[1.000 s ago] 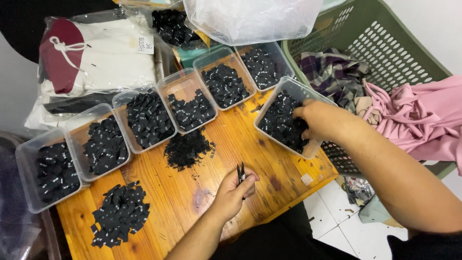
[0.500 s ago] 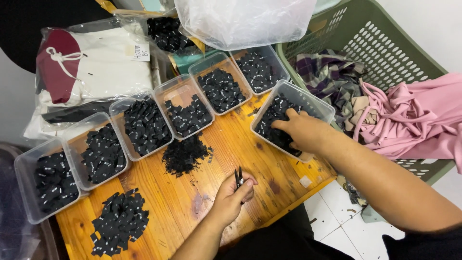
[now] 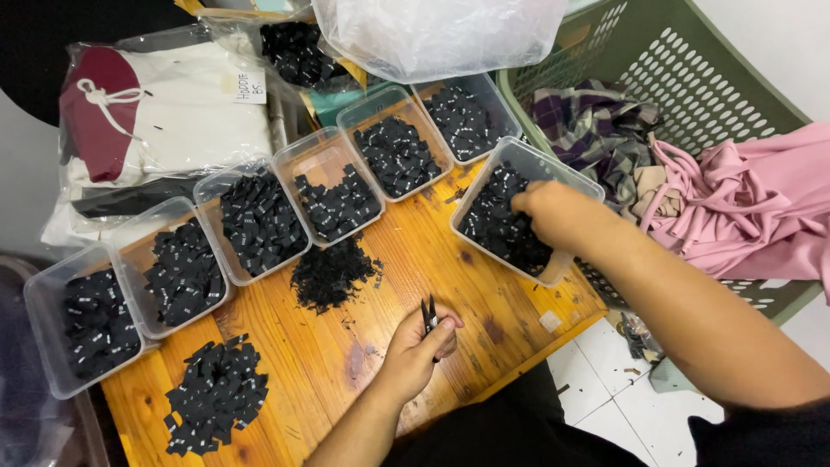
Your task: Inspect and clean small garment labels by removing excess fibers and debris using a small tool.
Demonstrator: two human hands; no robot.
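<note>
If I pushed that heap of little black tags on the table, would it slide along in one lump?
Probably not. The loose pile of black tags already has stray pieces lying around its edge, so a push would likely scatter it. The pieces look thin and flat, so they are probably very light and a bit floppy. They should not roll.

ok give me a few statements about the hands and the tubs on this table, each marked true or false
1. The right hand reaches into a clear tub of small black labels. True.
2. The left hand lies empty and flat on the table. False: its fingers pinch a small black snipping tool.
3. A loose pile of black scraps lies on the wooden table between the tubs and the left hand. True.
4. The green laundry basket holds only black labels. False: it holds pink and plaid cloth.
</note>
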